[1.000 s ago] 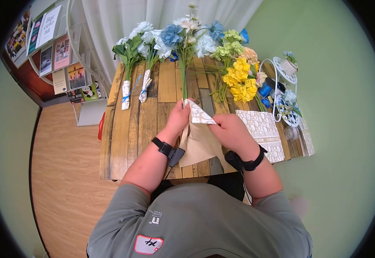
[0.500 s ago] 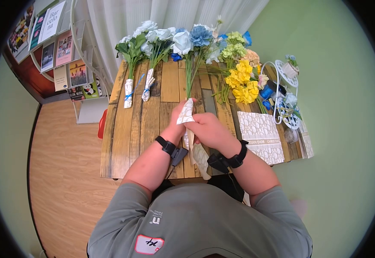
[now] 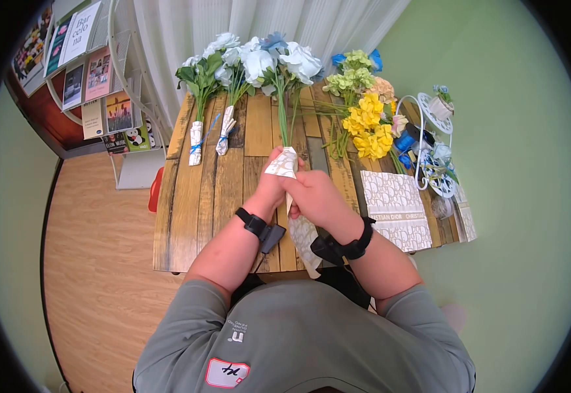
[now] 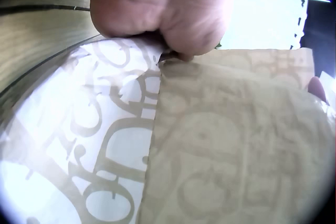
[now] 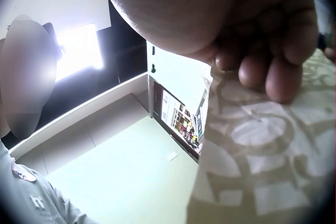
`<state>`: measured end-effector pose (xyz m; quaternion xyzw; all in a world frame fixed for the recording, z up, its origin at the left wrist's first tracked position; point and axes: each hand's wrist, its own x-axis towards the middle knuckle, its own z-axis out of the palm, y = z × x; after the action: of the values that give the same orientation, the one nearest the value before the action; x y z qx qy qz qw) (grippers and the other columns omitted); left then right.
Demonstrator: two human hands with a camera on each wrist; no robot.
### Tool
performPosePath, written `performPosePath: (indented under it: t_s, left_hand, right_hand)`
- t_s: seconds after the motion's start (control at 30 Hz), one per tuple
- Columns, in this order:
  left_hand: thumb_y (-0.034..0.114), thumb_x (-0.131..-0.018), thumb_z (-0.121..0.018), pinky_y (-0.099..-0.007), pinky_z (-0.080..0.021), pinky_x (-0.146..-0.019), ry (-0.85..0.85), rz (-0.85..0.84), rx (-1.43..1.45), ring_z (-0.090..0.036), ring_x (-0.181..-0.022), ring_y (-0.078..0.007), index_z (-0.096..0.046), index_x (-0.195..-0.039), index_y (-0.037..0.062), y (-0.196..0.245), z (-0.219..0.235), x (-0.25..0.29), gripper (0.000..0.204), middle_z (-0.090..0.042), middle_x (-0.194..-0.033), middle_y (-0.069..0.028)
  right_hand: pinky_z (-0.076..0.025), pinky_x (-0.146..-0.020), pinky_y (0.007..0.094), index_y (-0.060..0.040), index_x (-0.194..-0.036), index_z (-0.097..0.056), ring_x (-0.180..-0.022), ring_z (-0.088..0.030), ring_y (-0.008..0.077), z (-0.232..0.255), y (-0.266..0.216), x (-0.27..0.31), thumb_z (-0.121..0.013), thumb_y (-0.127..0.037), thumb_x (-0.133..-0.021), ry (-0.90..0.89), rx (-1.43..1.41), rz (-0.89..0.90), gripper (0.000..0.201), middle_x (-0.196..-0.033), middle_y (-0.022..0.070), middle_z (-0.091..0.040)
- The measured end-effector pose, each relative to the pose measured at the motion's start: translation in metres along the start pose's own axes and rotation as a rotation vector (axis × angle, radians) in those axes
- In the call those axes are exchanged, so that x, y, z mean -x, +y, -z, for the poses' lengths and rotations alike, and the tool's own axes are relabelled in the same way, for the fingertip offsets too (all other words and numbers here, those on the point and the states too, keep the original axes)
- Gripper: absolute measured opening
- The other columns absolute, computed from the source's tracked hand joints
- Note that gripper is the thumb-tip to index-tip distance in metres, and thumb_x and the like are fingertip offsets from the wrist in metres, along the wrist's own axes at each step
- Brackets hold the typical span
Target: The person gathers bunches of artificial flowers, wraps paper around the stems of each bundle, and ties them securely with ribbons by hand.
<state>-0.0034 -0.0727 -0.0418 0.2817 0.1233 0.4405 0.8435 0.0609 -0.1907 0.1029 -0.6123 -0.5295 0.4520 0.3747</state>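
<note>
A bunch of artificial flowers [image 3: 302,62], pale blue and white, stands out beyond the hands on green stems [image 3: 286,121]. Wrapping paper [image 3: 283,163], white with a beige letter print and plain tan inside, goes round the lower stems. My left hand [image 3: 270,183] grips the stems through the paper, partly behind it. Close beside it my right hand [image 3: 318,198] holds the paper, its curled fingers [image 5: 283,79] pressed on the printed side in the right wrist view. The paper's loose end [image 3: 305,239] hangs below the hands toward the table's front edge.
Two flower bunches with paper-wrapped stems [image 3: 196,144] lie at the table's left. Yellow flowers [image 3: 369,128] and green ones [image 3: 352,78] lie to the right. A printed paper sheet [image 3: 396,213] lies near a white metal stand [image 3: 424,160]. A magazine rack [image 3: 122,98] stands at far left.
My right hand has moved left to beside my left hand, bringing the paper round the stems. The spread tan sheet is now gathered below the hands, and the flower heads have turned.
</note>
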Motion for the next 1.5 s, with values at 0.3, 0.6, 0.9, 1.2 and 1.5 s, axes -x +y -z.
performPosePath:
  t_s: [0.3, 0.6, 0.9, 1.2, 1.5]
  left_hand:
    - [0.027, -0.108, -0.045, -0.0309, -0.045, -0.05, 0.0, -0.002, -0.207, -0.051, -0.057, -0.0144, -0.049, -0.107, 0.01, 0.011, 0.007, -0.002, 0.018, -0.051, -0.075, -0.0023]
    - [0.042, -0.108, -0.038, -0.0283, -0.038, -0.046, -0.031, 0.112, 0.23, -0.043, -0.052, -0.0134, -0.05, -0.117, 0.0165, 0.01, 0.0, 0.001, 0.029, -0.047, -0.074, -0.0017]
    - [0.029, -0.103, -0.042, -0.0327, -0.042, -0.049, -0.124, 0.054, 0.41, -0.047, -0.058, -0.0191, -0.049, -0.125, 0.0144, 0.001, 0.016, -0.002, 0.028, -0.049, -0.081, -0.0076]
    - [0.016, -0.103, -0.048, -0.0337, -0.052, -0.067, 0.085, -0.15, 0.097, -0.058, -0.077, -0.0179, -0.051, -0.122, 0.0106, 0.01, -0.017, 0.008, 0.02, -0.058, -0.092, -0.0047]
    - [0.011, -0.106, -0.042, -0.038, -0.052, -0.098, 0.094, -0.296, 0.031, -0.063, -0.11, -0.0215, -0.048, -0.129, 0.003, 0.007, -0.017, 0.004, 0.025, -0.061, -0.125, -0.0108]
  right_hand:
    - [-0.052, -0.069, 0.0278, 0.0009, -0.09, -0.063, -0.071, -0.066, 0.015, 0.03, 0.029, 0.027, -0.049, -0.027, -0.106, -0.141, -0.182, 0.154, 0.035, -0.076, 0.0066, -0.066]
    - [-0.041, -0.107, 0.0399, 0.0021, -0.137, -0.048, -0.127, -0.05, 0.0347, 0.036, 0.114, 0.09, -0.078, -0.018, -0.079, 0.161, 0.389, 0.391, 0.068, -0.138, 0.0195, -0.05]
    - [-0.035, -0.114, 0.0449, -0.0027, -0.148, -0.039, -0.138, -0.041, 0.0405, 0.023, 0.132, 0.085, -0.082, -0.015, -0.074, 0.126, 0.652, 0.58, 0.086, -0.15, 0.0225, -0.039]
    - [-0.051, -0.068, 0.027, 0.0015, -0.113, -0.067, -0.083, -0.064, 0.011, 0.029, 0.155, 0.067, -0.06, -0.018, -0.101, 0.514, -0.246, 0.086, 0.024, -0.098, 0.0018, -0.07]
    - [-0.047, -0.051, 0.0237, -0.0018, -0.103, -0.067, -0.056, -0.061, 0.0117, 0.029, 0.155, 0.068, -0.057, -0.023, -0.102, 0.477, -0.461, -0.111, 0.024, -0.076, 0.0048, -0.068]
